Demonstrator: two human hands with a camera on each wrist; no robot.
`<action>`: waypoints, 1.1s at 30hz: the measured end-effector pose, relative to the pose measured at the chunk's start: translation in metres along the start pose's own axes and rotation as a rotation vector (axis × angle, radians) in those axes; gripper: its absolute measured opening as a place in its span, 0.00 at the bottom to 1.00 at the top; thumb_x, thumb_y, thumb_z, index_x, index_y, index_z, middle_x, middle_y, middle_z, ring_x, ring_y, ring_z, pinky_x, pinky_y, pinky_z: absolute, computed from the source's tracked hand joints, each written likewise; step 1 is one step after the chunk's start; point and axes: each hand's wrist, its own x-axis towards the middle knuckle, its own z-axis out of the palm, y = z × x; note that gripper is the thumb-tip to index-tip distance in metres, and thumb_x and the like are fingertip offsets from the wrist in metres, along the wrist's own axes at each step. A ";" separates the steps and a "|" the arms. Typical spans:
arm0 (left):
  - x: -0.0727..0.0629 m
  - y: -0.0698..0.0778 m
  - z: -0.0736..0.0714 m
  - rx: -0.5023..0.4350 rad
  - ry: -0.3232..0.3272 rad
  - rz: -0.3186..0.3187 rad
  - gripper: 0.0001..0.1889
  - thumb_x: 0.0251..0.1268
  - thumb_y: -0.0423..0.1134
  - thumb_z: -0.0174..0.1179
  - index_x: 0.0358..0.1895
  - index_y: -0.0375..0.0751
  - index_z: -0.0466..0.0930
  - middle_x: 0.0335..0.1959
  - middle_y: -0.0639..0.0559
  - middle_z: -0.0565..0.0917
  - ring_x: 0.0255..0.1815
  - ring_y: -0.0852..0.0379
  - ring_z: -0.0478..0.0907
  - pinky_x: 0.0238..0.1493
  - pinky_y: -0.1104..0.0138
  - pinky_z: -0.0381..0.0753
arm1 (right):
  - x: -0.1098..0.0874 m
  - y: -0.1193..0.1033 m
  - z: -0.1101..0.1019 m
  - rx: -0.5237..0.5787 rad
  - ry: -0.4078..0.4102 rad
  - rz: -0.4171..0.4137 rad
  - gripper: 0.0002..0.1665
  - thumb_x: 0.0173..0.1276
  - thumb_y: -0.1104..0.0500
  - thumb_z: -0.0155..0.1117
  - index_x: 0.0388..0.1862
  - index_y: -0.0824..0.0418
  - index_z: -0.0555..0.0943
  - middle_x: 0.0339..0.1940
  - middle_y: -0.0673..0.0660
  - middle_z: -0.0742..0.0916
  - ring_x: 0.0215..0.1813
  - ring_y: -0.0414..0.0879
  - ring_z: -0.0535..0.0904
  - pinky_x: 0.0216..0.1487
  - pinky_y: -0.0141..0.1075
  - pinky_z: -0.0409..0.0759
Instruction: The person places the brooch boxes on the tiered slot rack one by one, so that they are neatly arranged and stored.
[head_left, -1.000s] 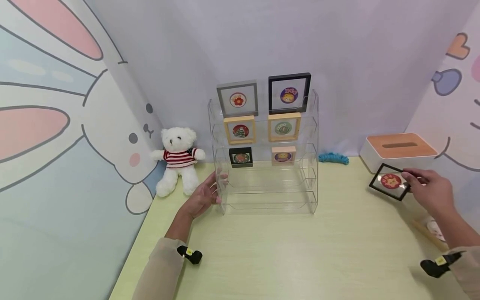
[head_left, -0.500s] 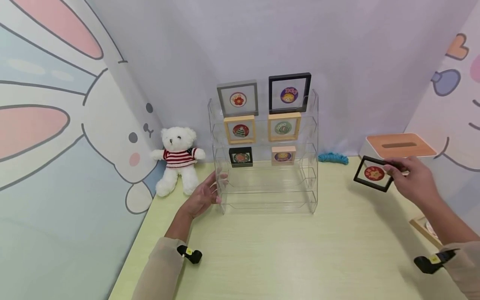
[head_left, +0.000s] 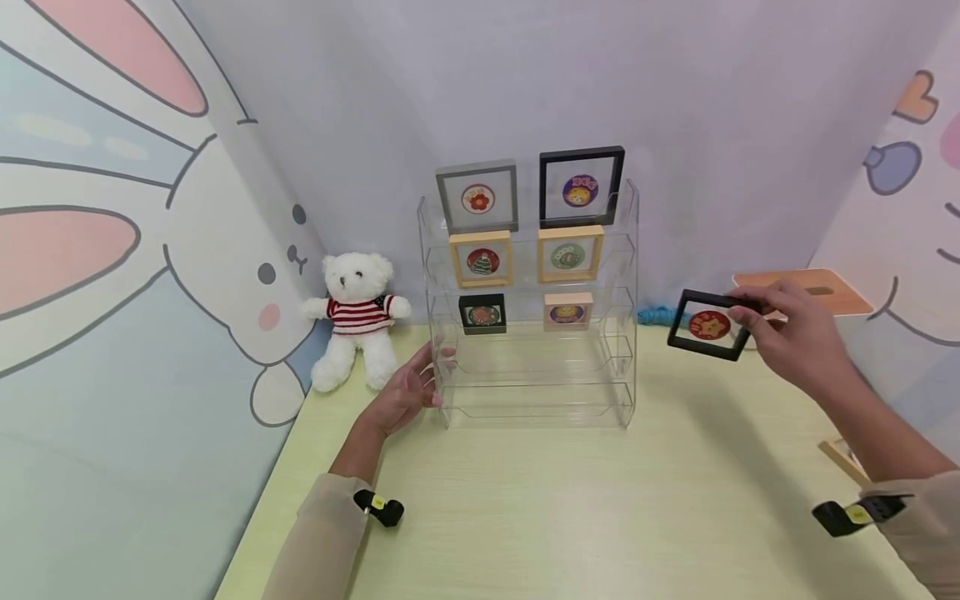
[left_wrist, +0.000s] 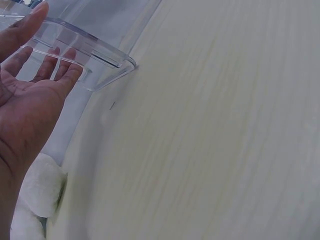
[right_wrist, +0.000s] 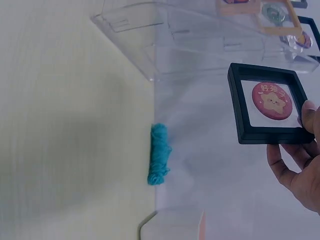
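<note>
My right hand (head_left: pixel 797 333) pinches a black square picture frame (head_left: pixel 684 343) by its right edge, thumb on the front. Inside its clear pane is a round red badge (right_wrist: pixel 272 101) with a yellow star. The frame is held above the table, right of a clear tiered display rack (head_left: pixel 536 386). My left hand (head_left: pixel 405 393) is at the rack's lower left side, fingers loosely extended against the clear panel. On the rack's upper tiers stand several framed badges: a grey frame (head_left: pixel 447 204), a black frame (head_left: pixel 545 187), wooden frames (head_left: pixel 454 262) and smaller ones below.
A white teddy bear (head_left: pixel 352 321) sits left of the rack. Behind the held frame lies a blue bundle (right_wrist: pixel 159 155), beside a tissue box with an orange wooden lid (head_left: pixel 847 292). A wooden frame (head_left: pixel 843 462) lies near the right forearm. A wall runs behind.
My right hand has carried the black picture frame left and slightly up, away from the tissue box and closer to the rack. My left hand stays at the rack's side.
</note>
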 end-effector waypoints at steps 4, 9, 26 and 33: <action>0.001 -0.001 0.000 -0.003 -0.007 0.009 0.56 0.68 0.16 0.60 0.93 0.52 0.43 0.89 0.46 0.56 0.83 0.55 0.62 0.76 0.61 0.71 | 0.006 -0.024 0.000 0.026 0.029 -0.035 0.15 0.80 0.65 0.69 0.61 0.67 0.89 0.45 0.58 0.78 0.43 0.29 0.66 0.42 0.10 0.66; 0.002 -0.001 0.001 -0.009 -0.011 0.015 0.56 0.68 0.15 0.59 0.93 0.46 0.39 0.90 0.43 0.55 0.83 0.56 0.63 0.74 0.64 0.73 | 0.014 -0.053 0.007 0.074 0.063 -0.116 0.14 0.76 0.68 0.72 0.59 0.66 0.91 0.41 0.56 0.78 0.40 0.33 0.67 0.40 0.14 0.68; 0.003 0.002 0.002 -0.023 -0.014 0.011 0.58 0.68 0.15 0.60 0.93 0.46 0.37 0.90 0.44 0.56 0.84 0.55 0.62 0.76 0.63 0.73 | 0.032 -0.127 0.082 0.201 -0.014 -0.390 0.15 0.72 0.71 0.74 0.56 0.64 0.92 0.41 0.55 0.82 0.43 0.38 0.80 0.47 0.15 0.77; 0.000 0.002 0.001 -0.039 0.000 0.000 0.58 0.67 0.16 0.61 0.93 0.46 0.37 0.88 0.49 0.59 0.82 0.56 0.62 0.64 0.68 0.80 | 0.030 -0.148 0.122 0.196 -0.009 -0.506 0.15 0.72 0.67 0.76 0.57 0.64 0.92 0.41 0.56 0.81 0.37 0.43 0.73 0.36 0.34 0.72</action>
